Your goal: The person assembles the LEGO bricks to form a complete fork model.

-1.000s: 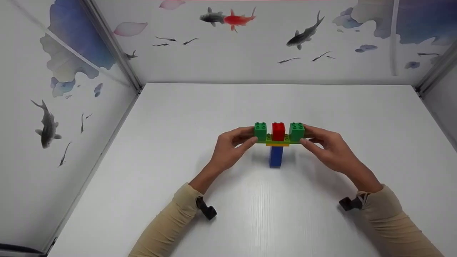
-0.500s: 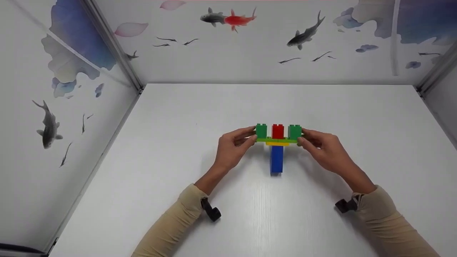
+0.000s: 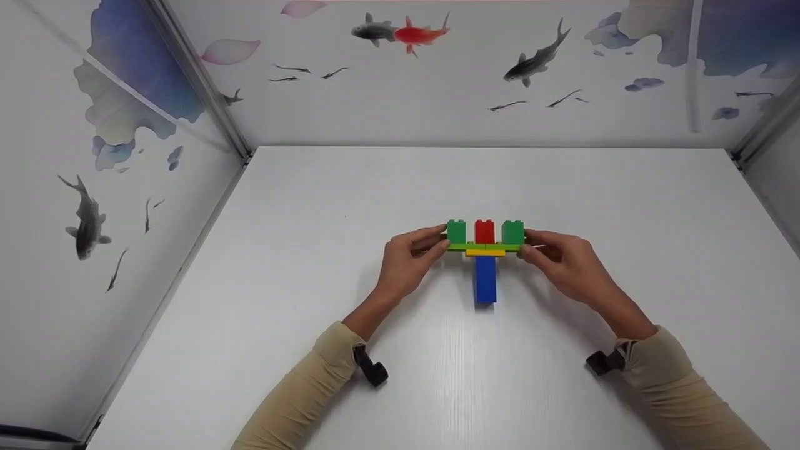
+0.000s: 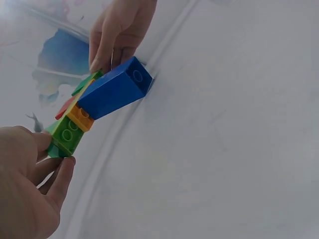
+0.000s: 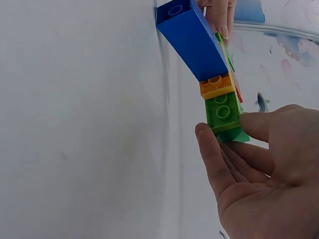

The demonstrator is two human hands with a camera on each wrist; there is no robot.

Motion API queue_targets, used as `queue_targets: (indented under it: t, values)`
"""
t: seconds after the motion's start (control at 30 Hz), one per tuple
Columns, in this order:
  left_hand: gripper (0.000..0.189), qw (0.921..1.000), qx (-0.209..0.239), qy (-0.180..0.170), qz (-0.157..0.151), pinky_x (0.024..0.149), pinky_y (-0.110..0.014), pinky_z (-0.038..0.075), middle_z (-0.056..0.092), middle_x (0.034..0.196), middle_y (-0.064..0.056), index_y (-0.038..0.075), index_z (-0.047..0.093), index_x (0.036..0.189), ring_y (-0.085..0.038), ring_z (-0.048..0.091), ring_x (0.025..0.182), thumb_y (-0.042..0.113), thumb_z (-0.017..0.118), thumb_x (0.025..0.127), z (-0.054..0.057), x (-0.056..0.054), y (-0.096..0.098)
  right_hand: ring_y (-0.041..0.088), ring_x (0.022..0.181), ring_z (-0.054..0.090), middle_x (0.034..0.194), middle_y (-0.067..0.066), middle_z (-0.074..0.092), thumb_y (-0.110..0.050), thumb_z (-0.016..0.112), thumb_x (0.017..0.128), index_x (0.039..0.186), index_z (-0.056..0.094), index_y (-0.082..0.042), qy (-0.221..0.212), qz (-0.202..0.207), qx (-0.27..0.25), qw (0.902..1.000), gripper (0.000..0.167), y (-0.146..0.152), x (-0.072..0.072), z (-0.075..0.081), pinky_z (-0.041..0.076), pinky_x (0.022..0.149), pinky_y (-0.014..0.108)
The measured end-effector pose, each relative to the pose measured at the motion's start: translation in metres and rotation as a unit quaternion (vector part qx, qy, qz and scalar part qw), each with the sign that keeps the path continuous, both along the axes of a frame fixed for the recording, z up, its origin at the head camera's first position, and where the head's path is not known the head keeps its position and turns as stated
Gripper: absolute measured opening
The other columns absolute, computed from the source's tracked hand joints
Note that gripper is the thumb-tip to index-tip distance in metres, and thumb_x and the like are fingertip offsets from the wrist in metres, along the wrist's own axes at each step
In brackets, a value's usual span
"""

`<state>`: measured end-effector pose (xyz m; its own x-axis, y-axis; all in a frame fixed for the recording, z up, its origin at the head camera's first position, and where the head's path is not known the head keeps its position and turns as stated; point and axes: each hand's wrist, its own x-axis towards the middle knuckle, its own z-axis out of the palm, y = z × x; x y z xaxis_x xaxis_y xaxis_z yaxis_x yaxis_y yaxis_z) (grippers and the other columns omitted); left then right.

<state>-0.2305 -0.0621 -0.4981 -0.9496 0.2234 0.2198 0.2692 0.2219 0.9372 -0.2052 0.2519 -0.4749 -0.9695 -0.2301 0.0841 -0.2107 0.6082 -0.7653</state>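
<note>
Between both hands is a T-shaped building-block model. Its stem is a tall blue block [image 3: 485, 279], topped by a yellow plate [image 3: 485, 253] and a light green strip [image 3: 462, 247]. On the strip stand a red brick [image 3: 484, 232] in the middle and a green brick at each end, one left [image 3: 456, 232], one right [image 3: 513, 232]. My left hand [image 3: 406, 259] pinches the left end with thumb and fingers. At the opposite end, my right hand [image 3: 569, 262] pinches likewise. Both wrist views show the hollow underside of the blue block [image 4: 119, 88], tipped up off the table.
A white tabletop [image 3: 475, 387] lies beneath the hands. Behind it rises a white wall panel [image 3: 437, 106] printed with fish, and another panel [image 3: 37, 281] stands at the left. Each wrist carries a small black camera, left [image 3: 373, 372] and right [image 3: 601, 362].
The model has tipped so its top studs turn away and more of the blue block's front shows. The right hand has come slightly inward; both hands keep their grip.
</note>
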Motion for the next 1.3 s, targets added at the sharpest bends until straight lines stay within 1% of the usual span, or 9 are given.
queue_targets:
  t: [0.07, 0.17, 0.3, 0.43, 0.6, 0.77, 0.93, 1.13, 1.3]
  values:
    - [0.041, 1.0, -0.008, 0.0, 0.004, 0.099, -0.026, 0.062, 0.08, 0.129, -0.005, 0.013, 0.072, 0.142, -0.011, 0.078, 0.117, 0.024, 0.076, 0.103, 0.0, 0.0, 0.0, 0.033, 0.119, 0.078, 0.145, 0.016, 0.071, -0.03, 0.069, 0.108, 0.154, 0.061, -0.009, -0.003, 0.004, 0.003, 1.0, 0.051, 0.0, 0.0, -0.001, 0.062, 0.093, 0.024]
    - [0.04, 0.9998, -0.017, -0.001, 0.008, 0.097, -0.025, 0.063, 0.08, 0.128, -0.003, 0.014, 0.072, 0.142, -0.009, 0.078, 0.116, 0.025, 0.076, 0.104, -0.002, -0.001, -0.001, 0.034, 0.121, 0.077, 0.145, 0.016, 0.071, -0.026, 0.071, 0.107, 0.152, 0.063, -0.01, -0.007, 0.008, 0.003, 0.9999, 0.049, 0.0, 0.0, -0.001, 0.062, 0.097, 0.036]
    - [0.039, 0.9997, -0.023, -0.003, 0.011, 0.095, -0.025, 0.063, 0.081, 0.128, -0.002, 0.015, 0.072, 0.142, -0.009, 0.077, 0.115, 0.025, 0.075, 0.104, -0.005, -0.002, 0.0, 0.035, 0.124, 0.075, 0.146, 0.017, 0.07, -0.025, 0.071, 0.107, 0.152, 0.062, -0.009, -0.024, 0.007, 0.01, 0.9997, 0.049, -0.001, 0.0, -0.002, 0.062, 0.1, 0.041]
    - [0.038, 0.9992, -0.035, -0.009, 0.014, 0.094, -0.026, 0.064, 0.08, 0.128, -0.002, 0.016, 0.073, 0.141, -0.009, 0.077, 0.116, 0.026, 0.074, 0.105, -0.009, -0.002, 0.0, 0.035, 0.131, 0.071, 0.151, 0.017, 0.066, -0.027, 0.067, 0.109, 0.155, 0.059, -0.007, -0.048, 0.014, 0.027, 0.9984, 0.05, -0.001, 0.0, -0.003, 0.059, 0.105, 0.046]
    - [0.037, 0.9977, -0.058, -0.029, 0.017, 0.096, -0.026, 0.063, 0.08, 0.128, -0.001, 0.018, 0.073, 0.141, -0.007, 0.077, 0.117, 0.028, 0.074, 0.105, -0.01, -0.002, -0.001, 0.035, 0.134, 0.069, 0.155, 0.017, 0.063, -0.03, 0.064, 0.111, 0.157, 0.056, -0.006, -0.075, 0.026, 0.027, 0.9965, 0.053, 0.0, -0.001, -0.005, 0.059, 0.108, 0.048]
    - [0.037, 0.9966, -0.072, -0.039, 0.013, 0.099, -0.027, 0.062, 0.08, 0.129, -0.001, 0.018, 0.073, 0.142, -0.007, 0.076, 0.119, 0.027, 0.073, 0.106, -0.011, -0.002, -0.001, 0.037, 0.137, 0.066, 0.158, 0.017, 0.06, -0.031, 0.064, 0.11, 0.16, 0.052, -0.006, -0.092, 0.034, 0.026, 0.9949, 0.057, 0.0, -0.001, -0.006, 0.057, 0.111, 0.052]
    - [0.036, 0.9953, -0.087, -0.044, 0.006, 0.101, -0.027, 0.061, 0.079, 0.131, -0.002, 0.016, 0.073, 0.142, -0.009, 0.076, 0.118, 0.026, 0.072, 0.107, -0.011, -0.002, -0.002, 0.038, 0.139, 0.064, 0.158, 0.019, 0.06, -0.031, 0.065, 0.11, 0.16, 0.05, -0.004, -0.101, 0.046, 0.027, 0.9934, 0.059, -0.001, 0.0, -0.004, 0.054, 0.114, 0.056]
    - [0.036, 0.9944, -0.094, -0.048, 0.0, 0.101, -0.029, 0.061, 0.079, 0.131, -0.003, 0.016, 0.072, 0.142, -0.01, 0.076, 0.118, 0.026, 0.071, 0.107, -0.01, -0.003, -0.004, 0.039, 0.138, 0.064, 0.158, 0.021, 0.059, -0.032, 0.065, 0.11, 0.161, 0.049, -0.003, -0.108, 0.048, 0.028, 0.9926, 0.062, -0.004, 0.001, -0.001, 0.054, 0.114, 0.056]
    - [0.038, 0.9928, -0.106, -0.056, -0.004, 0.105, -0.03, 0.06, 0.077, 0.136, -0.001, 0.018, 0.071, 0.145, -0.009, 0.074, 0.122, 0.026, 0.071, 0.107, -0.008, -0.003, -0.004, 0.039, 0.138, 0.064, 0.158, 0.021, 0.059, -0.032, 0.065, 0.11, 0.162, 0.048, -0.003, -0.11, 0.046, 0.028, 0.9925, 0.062, -0.005, 0.001, 0.0, 0.055, 0.114, 0.055]
